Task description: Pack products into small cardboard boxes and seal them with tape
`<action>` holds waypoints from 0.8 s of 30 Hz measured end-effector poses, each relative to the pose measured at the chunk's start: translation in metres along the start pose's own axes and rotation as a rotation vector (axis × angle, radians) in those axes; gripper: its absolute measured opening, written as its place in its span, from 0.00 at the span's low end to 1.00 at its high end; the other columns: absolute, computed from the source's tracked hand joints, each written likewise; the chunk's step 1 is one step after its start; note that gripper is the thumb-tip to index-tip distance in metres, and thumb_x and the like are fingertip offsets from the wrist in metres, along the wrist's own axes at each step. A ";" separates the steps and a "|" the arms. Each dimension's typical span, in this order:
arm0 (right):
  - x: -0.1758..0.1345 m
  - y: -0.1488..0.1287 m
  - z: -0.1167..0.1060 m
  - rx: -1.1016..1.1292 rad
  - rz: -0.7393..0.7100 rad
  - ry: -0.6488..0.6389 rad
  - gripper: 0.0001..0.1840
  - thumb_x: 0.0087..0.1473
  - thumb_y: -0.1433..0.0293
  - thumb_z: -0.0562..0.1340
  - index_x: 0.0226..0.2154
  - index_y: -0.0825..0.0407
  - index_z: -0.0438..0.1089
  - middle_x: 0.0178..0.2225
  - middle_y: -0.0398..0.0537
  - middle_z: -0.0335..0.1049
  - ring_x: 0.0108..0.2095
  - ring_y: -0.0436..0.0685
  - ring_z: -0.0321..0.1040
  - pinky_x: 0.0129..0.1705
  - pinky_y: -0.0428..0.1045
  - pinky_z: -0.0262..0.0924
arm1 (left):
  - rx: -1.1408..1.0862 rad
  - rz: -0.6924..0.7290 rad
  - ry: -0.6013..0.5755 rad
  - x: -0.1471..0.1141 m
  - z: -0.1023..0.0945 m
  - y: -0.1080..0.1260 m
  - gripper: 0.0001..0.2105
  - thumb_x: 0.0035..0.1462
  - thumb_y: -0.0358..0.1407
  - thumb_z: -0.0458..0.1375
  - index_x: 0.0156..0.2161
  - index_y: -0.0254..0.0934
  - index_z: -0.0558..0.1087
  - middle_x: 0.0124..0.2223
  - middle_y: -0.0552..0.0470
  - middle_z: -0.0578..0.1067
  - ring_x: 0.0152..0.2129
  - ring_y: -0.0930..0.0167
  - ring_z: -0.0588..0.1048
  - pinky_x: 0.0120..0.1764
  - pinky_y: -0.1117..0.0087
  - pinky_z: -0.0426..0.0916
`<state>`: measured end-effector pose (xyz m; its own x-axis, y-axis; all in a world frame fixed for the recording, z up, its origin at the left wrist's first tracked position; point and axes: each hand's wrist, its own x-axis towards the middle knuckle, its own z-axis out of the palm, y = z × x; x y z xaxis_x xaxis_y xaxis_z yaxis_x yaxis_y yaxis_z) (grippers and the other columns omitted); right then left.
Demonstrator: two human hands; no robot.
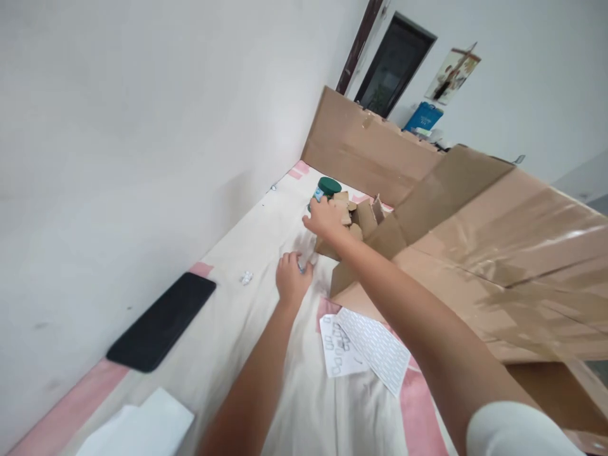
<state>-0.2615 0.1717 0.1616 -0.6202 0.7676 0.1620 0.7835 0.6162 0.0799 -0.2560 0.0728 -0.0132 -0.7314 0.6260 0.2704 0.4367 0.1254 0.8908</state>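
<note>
My left hand (pixel 293 278) rests low over the white cloth, fingers curled around something small with a bluish glint. Just beyond its fingertips is a blurred, see-through plastic-looking piece (pixel 306 246); whether the hand grips it is unclear. My right hand (pixel 323 217) reaches farther out, thumb and forefinger apart, with no object visible between them. Right behind it stands a jar with a dark green lid (pixel 329 185), its body partly covered by the fingers. Torn cardboard pieces (pixel 342 206) lie beside the right hand, some of them hidden by the wrist.
Large taped cardboard (pixel 475 266) fills the right side, and a cardboard panel (pixel 370 142) stands at the back. A black flat slab (pixel 164 320) lies by the wall. Two printed sheets (pixel 375 348), white papers (pixel 142 424) and a small whitish cluster (pixel 246 277) are on the cloth.
</note>
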 end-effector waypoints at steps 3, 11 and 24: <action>0.064 0.010 0.001 0.035 0.165 0.028 0.28 0.59 0.68 0.63 0.58 0.65 0.63 0.61 0.74 0.63 0.60 0.74 0.59 0.60 0.67 0.52 | -0.033 0.013 0.036 0.006 -0.001 -0.002 0.10 0.58 0.34 0.59 0.46 0.39 0.72 0.43 0.44 0.74 0.45 0.59 0.74 0.52 0.59 0.67; 0.163 0.070 0.027 0.166 0.476 0.042 0.53 0.62 0.47 0.39 0.48 0.90 0.60 0.56 0.91 0.60 0.64 0.80 0.56 0.57 0.71 0.52 | -0.168 -0.088 0.103 0.015 0.010 -0.002 0.05 0.60 0.34 0.57 0.43 0.41 0.69 0.41 0.47 0.75 0.43 0.61 0.75 0.50 0.59 0.68; 0.153 0.068 0.052 0.402 0.532 0.237 0.45 0.55 0.46 0.66 0.57 0.68 0.64 0.59 0.78 0.66 0.62 0.77 0.60 0.59 0.71 0.52 | -0.192 -0.067 0.236 0.030 0.002 -0.018 0.06 0.61 0.35 0.55 0.43 0.41 0.69 0.39 0.49 0.74 0.40 0.64 0.76 0.46 0.63 0.70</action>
<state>-0.3052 0.3398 0.1408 -0.0962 0.9516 0.2918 0.8748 0.2207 -0.4312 -0.2850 0.0905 -0.0223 -0.8662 0.4227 0.2665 0.2935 -0.0013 0.9560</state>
